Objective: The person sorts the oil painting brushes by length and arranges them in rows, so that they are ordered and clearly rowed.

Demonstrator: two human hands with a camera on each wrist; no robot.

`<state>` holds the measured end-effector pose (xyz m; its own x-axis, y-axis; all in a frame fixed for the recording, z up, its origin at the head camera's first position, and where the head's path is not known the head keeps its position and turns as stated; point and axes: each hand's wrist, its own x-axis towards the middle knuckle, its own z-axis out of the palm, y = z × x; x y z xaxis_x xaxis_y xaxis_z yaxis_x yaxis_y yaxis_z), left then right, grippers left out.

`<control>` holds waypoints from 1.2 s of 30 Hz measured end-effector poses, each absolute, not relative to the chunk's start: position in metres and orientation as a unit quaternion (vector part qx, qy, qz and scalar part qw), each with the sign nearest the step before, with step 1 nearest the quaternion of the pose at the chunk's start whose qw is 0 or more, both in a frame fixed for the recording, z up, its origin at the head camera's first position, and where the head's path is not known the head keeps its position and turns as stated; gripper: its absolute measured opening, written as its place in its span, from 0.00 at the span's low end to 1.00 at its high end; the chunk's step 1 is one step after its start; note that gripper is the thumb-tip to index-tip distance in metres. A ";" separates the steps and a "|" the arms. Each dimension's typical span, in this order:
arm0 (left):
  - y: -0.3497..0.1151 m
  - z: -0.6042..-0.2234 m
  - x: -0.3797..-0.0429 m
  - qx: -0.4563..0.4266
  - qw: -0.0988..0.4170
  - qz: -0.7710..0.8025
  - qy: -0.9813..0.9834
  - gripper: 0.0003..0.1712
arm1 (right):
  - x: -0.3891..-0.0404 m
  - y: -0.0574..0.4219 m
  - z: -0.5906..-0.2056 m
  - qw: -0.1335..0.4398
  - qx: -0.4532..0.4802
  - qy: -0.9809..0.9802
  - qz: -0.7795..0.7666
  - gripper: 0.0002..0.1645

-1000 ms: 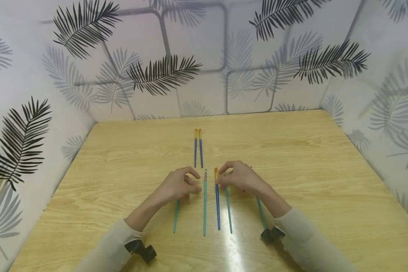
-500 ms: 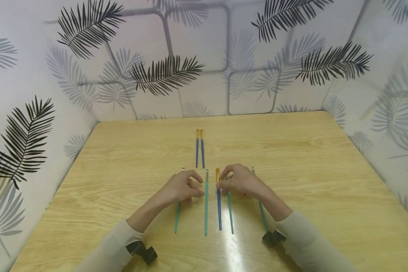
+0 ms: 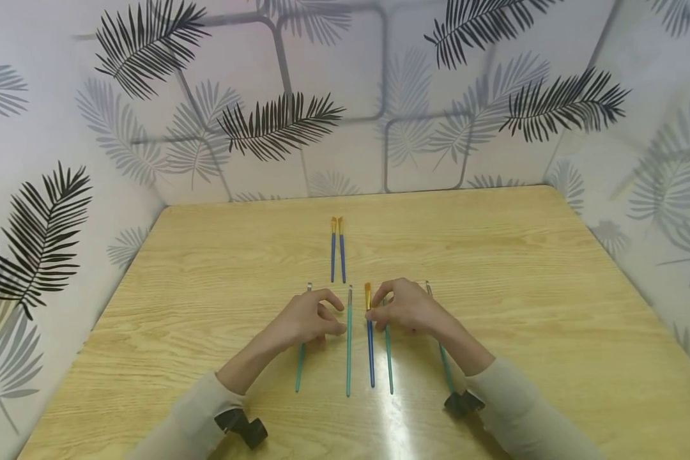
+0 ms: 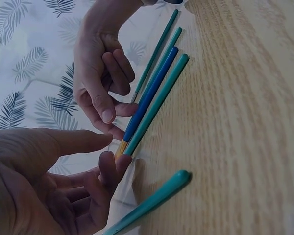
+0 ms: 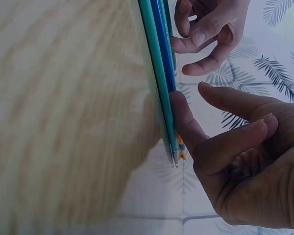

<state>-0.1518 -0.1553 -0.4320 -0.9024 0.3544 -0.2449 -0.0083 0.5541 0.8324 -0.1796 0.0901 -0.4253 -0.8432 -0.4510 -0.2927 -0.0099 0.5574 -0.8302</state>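
A blue paintbrush (image 3: 370, 354) with a gold ferrule lies lengthwise between two teal paintbrushes. My right hand (image 3: 405, 306) is at its bristle end, a fingertip (image 5: 180, 105) against the brush side and the thumb and finger apart. Under this hand passes the teal brush on the right (image 3: 389, 367). My left hand (image 3: 307, 317), fingers loosely bent with nothing between them, hovers left of the middle teal brush (image 3: 348, 358). It partly covers the leftmost teal brush (image 3: 300, 370). Whether its fingertips touch the middle teal brush cannot be told.
Two more blue brushes (image 3: 333, 259) lie side by side farther back on the wooden table (image 3: 236, 255). Another teal brush (image 3: 445, 367) lies under the right forearm. A leaf-patterned wall covering (image 3: 333, 153) stands behind the table's back edge.
Both hands have shifted slightly toward the person since a second ago, showing the tips of the outer teal brushes more clearly. Since half a second ago they hold almost still; the brushes stay put.
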 end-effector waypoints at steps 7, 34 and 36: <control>-0.153 -0.431 -0.150 0.098 0.192 0.452 0.866 0.20 | -0.177 0.088 -0.425 0.237 -0.140 0.854 -0.442 0.19; -0.128 -0.427 -0.149 0.066 0.177 0.336 0.923 0.28 | -0.168 0.074 -0.426 0.192 -0.145 0.900 -0.363 0.21; -0.125 -0.426 -0.149 0.070 0.174 0.317 0.930 0.29 | -0.167 0.073 -0.427 0.193 -0.141 0.903 -0.358 0.18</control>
